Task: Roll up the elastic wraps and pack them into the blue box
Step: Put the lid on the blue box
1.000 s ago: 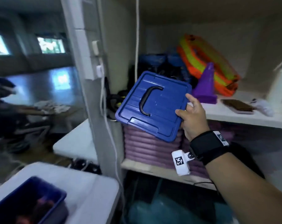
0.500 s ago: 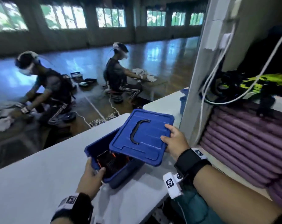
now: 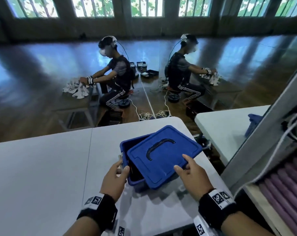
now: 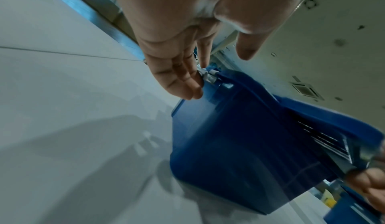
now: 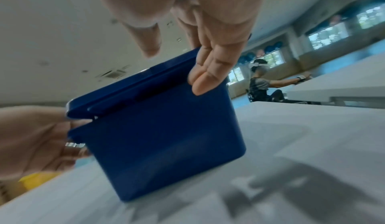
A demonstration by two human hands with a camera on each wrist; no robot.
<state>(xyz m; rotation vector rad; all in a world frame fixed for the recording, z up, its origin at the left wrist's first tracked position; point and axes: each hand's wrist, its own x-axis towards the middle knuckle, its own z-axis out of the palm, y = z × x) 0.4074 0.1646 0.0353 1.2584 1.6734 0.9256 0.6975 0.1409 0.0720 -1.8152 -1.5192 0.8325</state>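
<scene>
Box (image 3: 137, 182) sits on the white table (image 3: 42, 167), near its right end, straight ahead of the person and between both hands

Lid (image 3: 163, 155) lies skewed on top: shifted right and toward the person, rotated so its near corner overhangs the box's front-right, leaving a gap open along the left and far-left rim. Black handle on top runs roughly diagonal, far-right to near-left

Right hand (image 3: 193, 176) grasps the lid's near-right edge, thumb on top, fingers (image 5: 205, 79) wrapped under the rim in the right wrist view. So the right hand is the one carrying the lid

Left hand (image 3: 114, 178) is at the box's left wall, fingers (image 4: 183, 82) fairly straight and touching the small grey latch on that side, thumb toward the rim. Looks like bracing, not a real grip; whether it pinches the latch can't be read

Contents: only something dark shows in the gap; wraps themselves not identifiable here

Key relation for the next move, as a guess: lid needs to go left and away from the person, plus a small rotation, to square its long axis with the box. Gap is on the left hand's side, so that hand is well placed to steady the wall or guide the lid's edge down

Risk: left fingers sit just where the rim closes, and the latch may snag the lid

Background: two people seated on the floor with cloth, windows behind, a second table at right, rolled purple mats on a shelf far right
</scene>
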